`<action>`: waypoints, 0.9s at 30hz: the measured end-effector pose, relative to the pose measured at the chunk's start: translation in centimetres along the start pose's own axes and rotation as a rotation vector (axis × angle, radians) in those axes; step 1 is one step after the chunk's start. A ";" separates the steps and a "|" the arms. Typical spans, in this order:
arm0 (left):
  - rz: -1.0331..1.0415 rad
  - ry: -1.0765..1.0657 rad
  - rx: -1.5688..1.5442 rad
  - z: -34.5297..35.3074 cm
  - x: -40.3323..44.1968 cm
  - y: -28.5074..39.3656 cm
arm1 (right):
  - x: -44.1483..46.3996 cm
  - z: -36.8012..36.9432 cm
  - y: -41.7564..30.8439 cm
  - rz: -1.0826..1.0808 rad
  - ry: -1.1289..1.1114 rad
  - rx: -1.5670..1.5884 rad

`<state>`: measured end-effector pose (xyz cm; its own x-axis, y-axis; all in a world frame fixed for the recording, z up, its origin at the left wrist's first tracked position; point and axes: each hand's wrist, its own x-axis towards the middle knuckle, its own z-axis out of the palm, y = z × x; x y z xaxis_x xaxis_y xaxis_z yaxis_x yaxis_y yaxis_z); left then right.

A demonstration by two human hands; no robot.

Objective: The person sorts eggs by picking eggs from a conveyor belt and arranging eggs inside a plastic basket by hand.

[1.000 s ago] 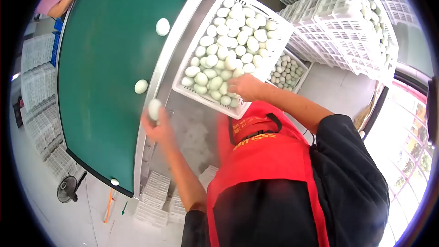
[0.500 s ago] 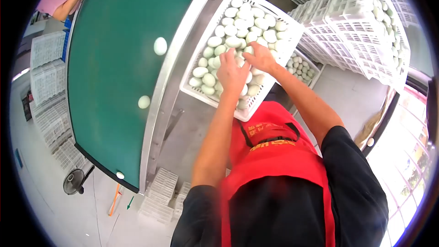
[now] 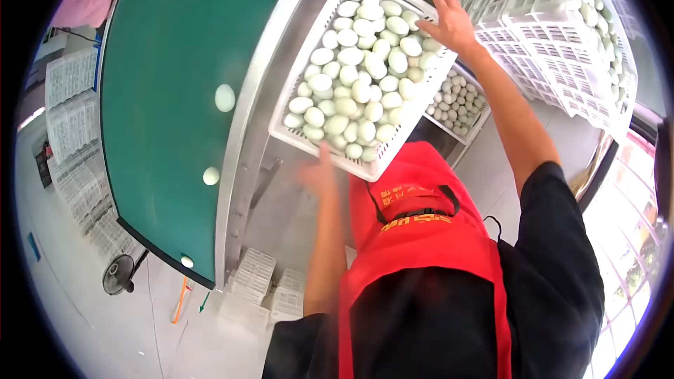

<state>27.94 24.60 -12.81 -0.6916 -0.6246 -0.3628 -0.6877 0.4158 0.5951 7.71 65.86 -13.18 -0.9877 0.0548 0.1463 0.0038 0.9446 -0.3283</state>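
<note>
A white plastic crate [image 3: 295, 142] full of pale green and white eggs [image 3: 347, 77] sits tilted in front of me, beside the metal edge of the green belt. My right hand [image 3: 453, 27] is at the crate's far right corner, fingers spread, with the thumb over the rim near the eggs. Whether it presses on the rim I cannot tell. Smeared by motion, my left hand [image 3: 319, 175] is just below the crate's near left side, close to the rim. Its fingers cannot be made out clearly.
Several loose eggs lie on the green belt [image 3: 168, 98], including one egg [image 3: 225, 98] near its metal rail [image 3: 242, 119]. Tall stacks of white crates [image 3: 540, 35] stand at right. Another egg crate [image 3: 480, 126] sits lower down. A person in pink [image 3: 84, 3] stands across the belt.
Both hands have left the eggs: the right moved to the crate's far right corner, the left down toward the near side. The eggs now lie more evenly. Belt eggs have shifted slightly.
</note>
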 end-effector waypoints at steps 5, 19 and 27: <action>0.117 0.019 -0.375 4.9 -0.2 -1.7 | 4.6 2.3 -1.3 0.312 -0.546 -0.068; -0.011 0.144 -0.075 4.6 0.9 -2.3 | 7.9 2.4 -2.9 0.346 -0.499 0.352; -0.155 0.201 0.018 5.0 0.0 2.5 | 7.4 3.2 -1.9 0.205 -0.404 0.332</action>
<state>25.12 28.88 -14.92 -0.5207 -0.8001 -0.2978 -0.7875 0.3154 0.5296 -0.16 63.39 -14.45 -0.9536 0.0360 -0.2990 0.2168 0.7713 -0.5984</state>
